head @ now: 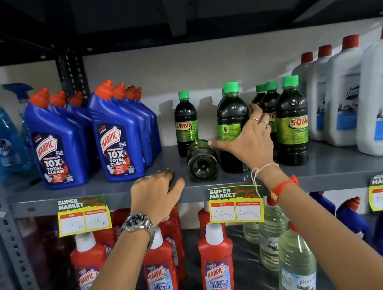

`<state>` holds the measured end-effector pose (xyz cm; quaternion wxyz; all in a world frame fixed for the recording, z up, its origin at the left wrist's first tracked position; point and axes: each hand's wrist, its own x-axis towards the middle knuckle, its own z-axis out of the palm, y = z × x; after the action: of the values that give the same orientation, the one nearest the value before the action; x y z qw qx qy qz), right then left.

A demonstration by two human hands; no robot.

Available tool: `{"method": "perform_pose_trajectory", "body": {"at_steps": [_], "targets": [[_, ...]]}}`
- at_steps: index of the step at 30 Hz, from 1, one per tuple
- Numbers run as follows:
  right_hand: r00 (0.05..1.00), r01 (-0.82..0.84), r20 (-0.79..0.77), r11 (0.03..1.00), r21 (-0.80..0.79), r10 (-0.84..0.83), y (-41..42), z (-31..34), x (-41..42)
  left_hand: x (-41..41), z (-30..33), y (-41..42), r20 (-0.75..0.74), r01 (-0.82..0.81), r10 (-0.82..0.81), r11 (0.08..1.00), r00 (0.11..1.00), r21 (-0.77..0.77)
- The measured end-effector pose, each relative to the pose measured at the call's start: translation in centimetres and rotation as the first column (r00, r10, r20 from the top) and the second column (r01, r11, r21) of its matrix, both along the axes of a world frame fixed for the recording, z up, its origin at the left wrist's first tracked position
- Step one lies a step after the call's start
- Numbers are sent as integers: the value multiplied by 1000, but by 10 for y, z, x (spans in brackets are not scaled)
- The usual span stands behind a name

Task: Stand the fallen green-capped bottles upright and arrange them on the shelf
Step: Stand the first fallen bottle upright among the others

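Several dark bottles with green caps stand on the grey middle shelf [117,188]. One upright bottle [186,123] stands alone at the left, and three more [291,120] stand in a group at the right. A fallen bottle [202,162] lies on its side with its base towards me. Just right of it stands another upright bottle [230,111]. My right hand [252,143] wraps around it from the front, thumb reaching left to the fallen bottle, fingers on its right side. My left hand [155,192] rests palm down on the shelf's front edge, holding nothing.
Blue Harpic bottles [115,141] fill the shelf to the left, and white red-capped jugs [382,101] crowd the right. Price tags [235,205] hang on the shelf edge. Red Harpic bottles [217,277] and clear bottles [295,266] stand on the shelf below.
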<state>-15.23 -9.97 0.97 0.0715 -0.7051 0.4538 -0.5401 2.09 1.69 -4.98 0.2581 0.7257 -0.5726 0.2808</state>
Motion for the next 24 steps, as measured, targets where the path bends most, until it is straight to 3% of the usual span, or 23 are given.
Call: {"method": "perform_pose_trajectory", "body": {"at_steps": [2,5,8,10,12,14,16,20,22,24], "targets": [[995,88,-51,996,1,-88,5,-2,0,0,0,1,0,-3,3,1000,1000,7],[1000,4,20,1000,3,-4,-1,-2,-3,0,0,0,11,-7,7,1000,1000,12],[966,-212,179,968,137,186,-9,2,-12,1,0,0,14,-6,5,1000,1000,10],[872,-424,361,879,218,331,-14,4,-19,1,0,0,12,-2,2,1000,1000,9],[811,-524,432,818,237,394,-18,4,-25,0,0,1,14,-2,2,1000,1000,6],[874,-435,343,868,239,343,-18,3,-27,0,0,1,18,-4,4,1000,1000,5],[968,-227,151,951,210,198,-17,-3,-24,1,0,1,20,-8,8,1000,1000,8],[997,-69,51,990,121,63,-14,-10,-20,1,0,0,14,-7,7,1000,1000,16],[982,-156,136,964,216,128,-18,-6,-24,1,0,0,10,-2,2,1000,1000,16],[898,-386,345,865,320,273,-25,-4,-28,1,0,0,10,-4,3,1000,1000,17]]}}
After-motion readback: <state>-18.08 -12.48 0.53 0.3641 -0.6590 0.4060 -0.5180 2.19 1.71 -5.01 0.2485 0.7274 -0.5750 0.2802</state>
